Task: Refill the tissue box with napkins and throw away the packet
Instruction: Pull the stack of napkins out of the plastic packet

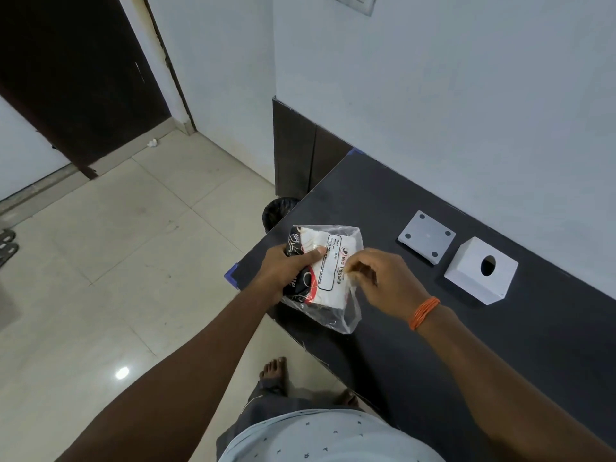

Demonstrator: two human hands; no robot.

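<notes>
A clear plastic packet of white napkins (328,273), printed in black and red, is held over the near-left corner of the dark table (416,328). My left hand (286,270) grips the packet's left side. My right hand (380,281) pinches the plastic at its right edge with thumb and fingers. The white tissue box cover (480,275), with a round hole on top, stands on the table to the right. Its flat white base plate (426,236) lies separately just behind it, with a dark pad at each corner.
A black mesh waste bin (276,215) stands on the tiled floor (133,261) by the table's far-left corner. A white wall (466,95) runs behind the table. A dark door (66,78) is at the far left. My bare feet (275,368) are under the table edge.
</notes>
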